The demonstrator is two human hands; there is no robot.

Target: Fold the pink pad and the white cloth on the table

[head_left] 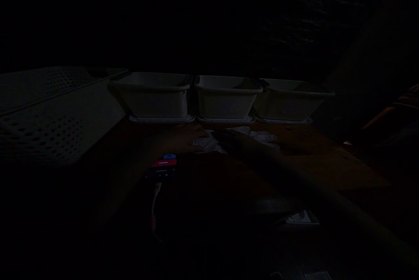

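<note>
The scene is very dark. On the brown tabletop [301, 157] lies a white glove [209, 141], its fingers pointing right. At the glove's left end rests my left hand [185, 138], thumb and fingers apart with the white fabric between them. My right hand [231, 140] reaches in from the right and lies across the middle of the glove, covering part of it; its fingers are lost in shadow. Just below my left hand is a phone [163, 166] with a lit screen, plugged into a white cable [155, 201].
Three pale plastic tubs [159, 101], [227, 103], [288, 105] stand in a row at the back. To the left is a white perforated basket [94, 109]. A small shiny packet [301, 217] lies nearer me. Part of another person [379, 118] may show at the right.
</note>
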